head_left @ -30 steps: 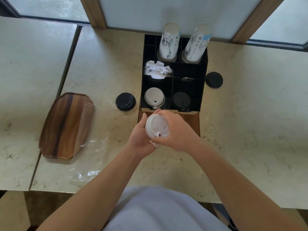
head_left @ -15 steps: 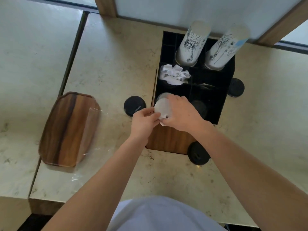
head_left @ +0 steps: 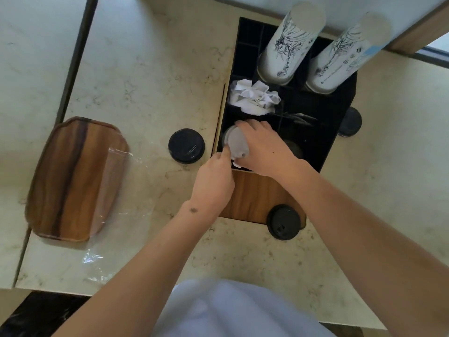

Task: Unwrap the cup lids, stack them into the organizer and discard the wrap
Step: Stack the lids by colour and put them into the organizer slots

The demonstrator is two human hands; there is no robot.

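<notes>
Left hand [head_left: 213,181] at organizer [head_left: 340,117] near-left corner, fingertips pinching edge of white lids [head_left: 237,144]. Right hand [head_left: 264,147] gripping white lids from above, inside near-left compartment. Clear wrap [head_left: 116,215] well left of organizer, beside wooden tray [head_left: 73,178].

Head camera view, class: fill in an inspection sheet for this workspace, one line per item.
Surface: pale marble counter, seam at left.
Job's things: white lids going into the organizer, near-left slot; clear wrap on the counter.
Clutter: three black lids on the counter; wooden tray; crumpled paper; two cup stacks.
Grippers: right hand holds the white lids; left hand touches their edge.
Cables: nothing seen.
Surroundings: window frame at back.
</notes>
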